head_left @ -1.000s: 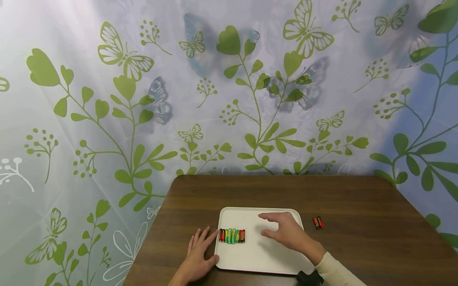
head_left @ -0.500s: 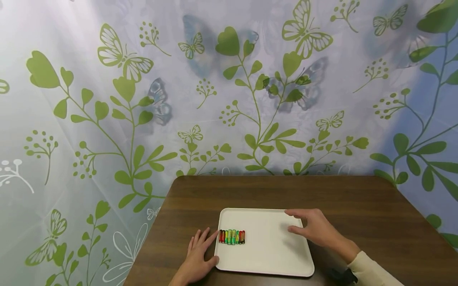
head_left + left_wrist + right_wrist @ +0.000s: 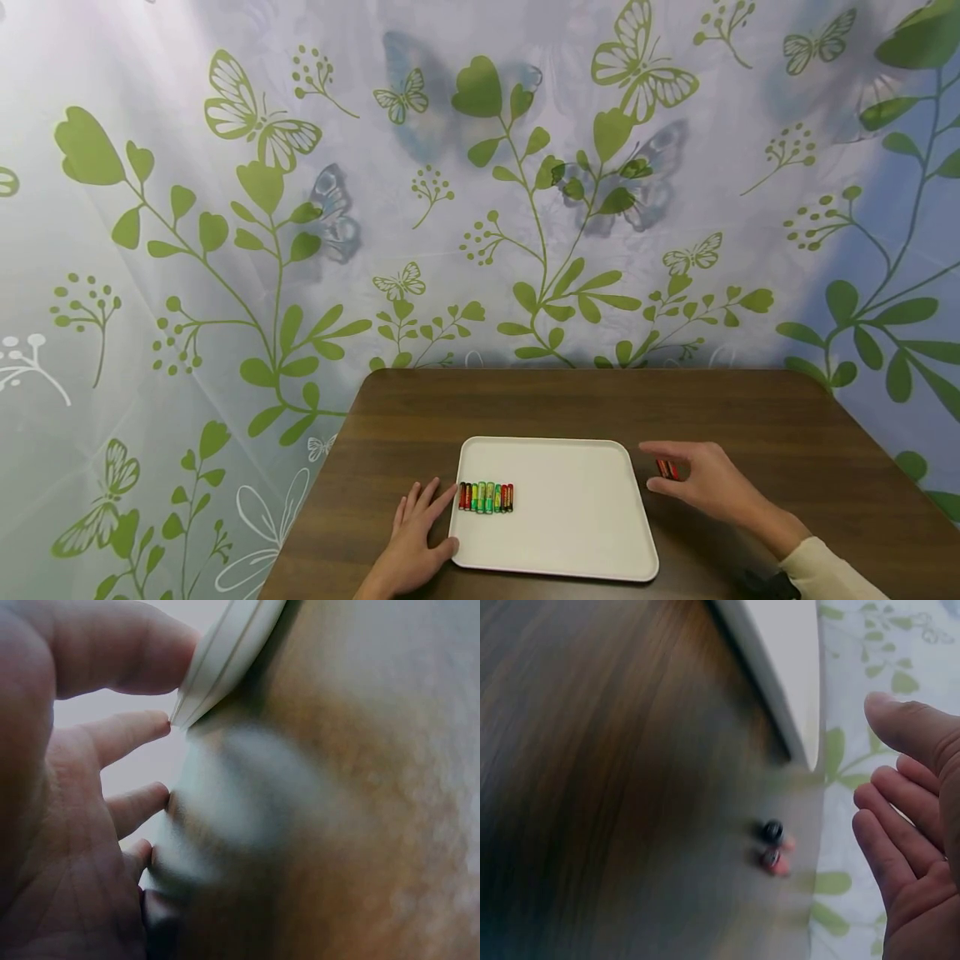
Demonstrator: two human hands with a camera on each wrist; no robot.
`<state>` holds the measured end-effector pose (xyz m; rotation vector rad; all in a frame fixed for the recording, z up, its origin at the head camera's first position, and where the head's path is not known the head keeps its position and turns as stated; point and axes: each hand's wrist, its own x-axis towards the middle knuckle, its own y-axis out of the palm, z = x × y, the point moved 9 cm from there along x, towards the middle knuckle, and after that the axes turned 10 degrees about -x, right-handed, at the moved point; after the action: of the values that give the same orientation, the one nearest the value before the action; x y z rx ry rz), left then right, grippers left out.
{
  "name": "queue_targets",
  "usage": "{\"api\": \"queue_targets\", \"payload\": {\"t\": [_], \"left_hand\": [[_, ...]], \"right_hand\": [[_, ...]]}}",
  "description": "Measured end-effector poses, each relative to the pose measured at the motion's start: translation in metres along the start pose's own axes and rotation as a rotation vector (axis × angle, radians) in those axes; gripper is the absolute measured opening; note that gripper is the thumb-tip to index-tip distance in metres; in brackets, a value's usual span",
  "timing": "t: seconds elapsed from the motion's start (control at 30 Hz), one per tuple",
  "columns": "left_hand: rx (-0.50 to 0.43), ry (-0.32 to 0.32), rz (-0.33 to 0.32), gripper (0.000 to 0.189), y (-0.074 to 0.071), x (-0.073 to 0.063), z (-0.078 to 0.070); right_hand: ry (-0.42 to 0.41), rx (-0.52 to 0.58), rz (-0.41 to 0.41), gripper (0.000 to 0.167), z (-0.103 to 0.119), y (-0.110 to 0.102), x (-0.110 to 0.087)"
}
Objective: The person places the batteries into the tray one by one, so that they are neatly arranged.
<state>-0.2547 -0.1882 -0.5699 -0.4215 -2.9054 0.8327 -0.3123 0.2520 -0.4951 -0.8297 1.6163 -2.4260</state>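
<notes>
A white tray lies on the brown table, with a row of several red, yellow-green and green batteries at its left side. My left hand rests at the tray's left edge, fingers spread; in the left wrist view its thumb and index finger touch the tray rim. My right hand hovers to the right of the tray, thumb and fingers apart, holding nothing. It partly hides two red-and-black batteries on the table. In the right wrist view those batteries lie apart from the fingers.
The wooden table reaches back to a hanging cloth printed with green leaves and butterflies. The tray's raised right rim stands between the row of batteries and the loose pair.
My right hand has moved right, from above the tray to over the table beside the two loose batteries. My left hand and the row of batteries have stayed in place.
</notes>
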Motion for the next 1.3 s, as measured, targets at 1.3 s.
{"api": "queue_targets", "payload": {"t": [1.3], "left_hand": [[-0.038,0.083,-0.061,0.078,0.0,0.001,0.007]], "right_hand": [[0.016,-0.056,0.064,0.061,-0.057,0.02,-0.011]]}}
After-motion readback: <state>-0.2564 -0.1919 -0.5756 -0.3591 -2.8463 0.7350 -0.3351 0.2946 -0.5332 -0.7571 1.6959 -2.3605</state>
